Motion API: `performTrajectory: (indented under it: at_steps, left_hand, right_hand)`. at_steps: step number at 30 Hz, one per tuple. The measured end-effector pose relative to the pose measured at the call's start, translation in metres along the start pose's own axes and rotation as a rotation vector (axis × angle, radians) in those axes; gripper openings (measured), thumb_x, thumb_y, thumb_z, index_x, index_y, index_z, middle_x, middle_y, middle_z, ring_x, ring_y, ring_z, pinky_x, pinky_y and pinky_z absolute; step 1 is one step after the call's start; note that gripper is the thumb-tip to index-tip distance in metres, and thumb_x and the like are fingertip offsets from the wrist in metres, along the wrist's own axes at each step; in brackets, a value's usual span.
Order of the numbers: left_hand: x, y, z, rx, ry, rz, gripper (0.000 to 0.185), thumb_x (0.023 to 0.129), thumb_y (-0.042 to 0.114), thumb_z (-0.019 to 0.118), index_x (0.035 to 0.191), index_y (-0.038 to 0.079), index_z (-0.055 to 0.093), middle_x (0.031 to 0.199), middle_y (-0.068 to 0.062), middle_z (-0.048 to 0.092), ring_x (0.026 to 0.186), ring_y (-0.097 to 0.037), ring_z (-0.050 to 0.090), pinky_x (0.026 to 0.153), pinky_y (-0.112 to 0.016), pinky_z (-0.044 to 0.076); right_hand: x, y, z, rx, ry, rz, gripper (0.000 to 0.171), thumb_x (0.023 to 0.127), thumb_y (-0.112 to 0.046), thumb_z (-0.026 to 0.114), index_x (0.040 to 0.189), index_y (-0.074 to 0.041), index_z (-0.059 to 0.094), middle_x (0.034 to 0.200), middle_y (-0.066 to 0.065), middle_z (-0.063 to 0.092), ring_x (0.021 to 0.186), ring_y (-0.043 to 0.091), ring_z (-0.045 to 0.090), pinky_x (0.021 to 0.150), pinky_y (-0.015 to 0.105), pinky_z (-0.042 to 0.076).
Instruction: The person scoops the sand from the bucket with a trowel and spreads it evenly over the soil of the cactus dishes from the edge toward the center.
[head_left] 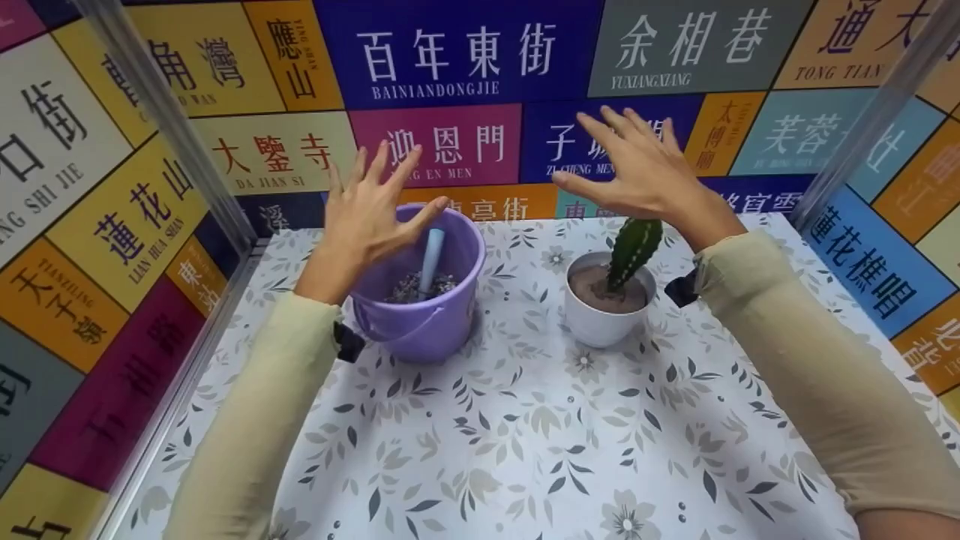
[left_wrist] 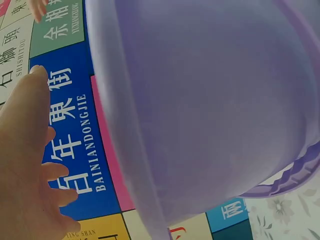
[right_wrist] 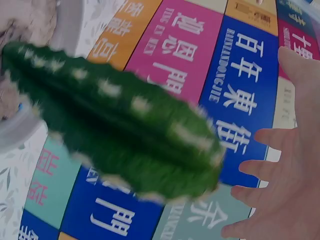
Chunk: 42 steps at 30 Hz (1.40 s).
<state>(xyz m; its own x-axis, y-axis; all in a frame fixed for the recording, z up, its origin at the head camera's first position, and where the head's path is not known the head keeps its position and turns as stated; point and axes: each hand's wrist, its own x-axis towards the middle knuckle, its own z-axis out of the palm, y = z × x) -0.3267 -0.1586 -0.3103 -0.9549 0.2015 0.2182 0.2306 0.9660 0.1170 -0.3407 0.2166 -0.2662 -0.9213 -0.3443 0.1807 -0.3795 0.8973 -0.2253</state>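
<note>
Hands raised, fingers spread, grasping nothing: left hand (head_left: 367, 217) above purple bucket (head_left: 442, 315), right hand (head_left: 645, 176) above cactus (head_left: 634, 251) in white pot (head_left: 600, 326).

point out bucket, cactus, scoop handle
bucket (head_left: 435, 330): head view, on its purple outer wall.
cactus (head_left: 634, 247): head view, mid stem, above the white pot's soil.
scoop handle (head_left: 433, 259): head view, on the pale blue shaft standing in the bucket.
</note>
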Motion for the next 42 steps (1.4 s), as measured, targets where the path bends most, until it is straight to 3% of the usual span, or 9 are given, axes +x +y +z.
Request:
performTrajectory:
  at_steps: [6, 13, 19, 31, 34, 39, 42]
  left_hand:
    - [-0.004, -0.002, 0.005, -0.019, 0.029, 0.017, 0.092, 0.097, 0.091, 0.028, 0.173, 0.045, 0.008, 0.183, -0.010, 0.010, 0.171, -0.034, 0.007, 0.135, -0.066, -0.003]
    - [-0.012, -0.004, 0.013, -0.043, 0.059, 0.037, 0.089, 0.099, 0.087, 0.033, 0.173, 0.039, 0.020, 0.182, -0.008, 0.020, 0.169, -0.036, 0.021, 0.136, -0.063, 0.012]
    - [-0.017, -0.005, 0.019, -0.044, 0.083, 0.062, 0.086, 0.101, 0.082, 0.039, 0.171, 0.033, 0.030, 0.180, -0.010, 0.028, 0.164, -0.039, 0.032, 0.134, -0.061, 0.022]
    - [-0.017, -0.005, 0.036, -0.031, 0.114, 0.125, 0.070, 0.106, 0.065, 0.053, 0.162, 0.023, 0.049, 0.167, -0.011, 0.051, 0.149, -0.040, 0.054, 0.120, -0.066, 0.044]
    - [-0.016, -0.003, 0.039, -0.030, 0.101, 0.155, 0.065, 0.106, 0.059, 0.056, 0.160, 0.022, 0.052, 0.163, -0.011, 0.055, 0.145, -0.039, 0.058, 0.119, -0.063, 0.046]
    - [-0.014, 0.000, 0.043, -0.003, 0.073, 0.190, 0.060, 0.106, 0.051, 0.062, 0.157, 0.021, 0.056, 0.159, -0.013, 0.060, 0.143, -0.039, 0.060, 0.119, -0.061, 0.048]
    - [-0.013, 0.000, 0.044, 0.000, 0.059, 0.217, 0.057, 0.105, 0.047, 0.065, 0.154, 0.019, 0.060, 0.157, -0.014, 0.061, 0.143, -0.040, 0.061, 0.120, -0.058, 0.048]
  right_hand:
    - [-0.002, -0.024, 0.006, -0.005, 0.039, -0.081, 0.101, 0.096, -0.086, 0.047, 0.175, -0.031, 0.016, 0.184, 0.007, 0.012, 0.171, 0.037, 0.007, 0.136, 0.062, -0.002]
    - [0.001, -0.051, 0.026, 0.066, 0.047, -0.121, 0.094, 0.099, -0.080, 0.051, 0.174, -0.030, 0.024, 0.183, 0.002, 0.020, 0.169, 0.035, 0.021, 0.132, 0.069, 0.018]
    - [0.003, -0.068, 0.052, 0.149, 0.010, -0.132, 0.087, 0.102, -0.073, 0.054, 0.173, -0.032, 0.025, 0.181, 0.002, 0.025, 0.166, 0.035, 0.028, 0.129, 0.068, 0.029]
    - [0.006, -0.097, 0.105, 0.337, 0.036, -0.208, 0.070, 0.108, -0.045, 0.062, 0.165, -0.009, 0.042, 0.168, 0.014, 0.047, 0.152, 0.033, 0.050, 0.121, 0.053, 0.049]
    - [0.008, -0.102, 0.116, 0.366, 0.041, -0.212, 0.068, 0.108, -0.040, 0.062, 0.164, -0.007, 0.044, 0.167, 0.017, 0.048, 0.154, 0.035, 0.048, 0.123, 0.052, 0.046]
    - [0.012, -0.110, 0.134, 0.391, 0.066, -0.241, 0.066, 0.107, -0.031, 0.062, 0.162, -0.001, 0.045, 0.169, 0.021, 0.046, 0.160, 0.037, 0.041, 0.133, 0.050, 0.031]
    - [0.014, -0.112, 0.142, 0.418, 0.084, -0.238, 0.063, 0.105, -0.024, 0.060, 0.161, 0.002, 0.046, 0.169, 0.021, 0.045, 0.160, 0.037, 0.042, 0.133, 0.048, 0.031]
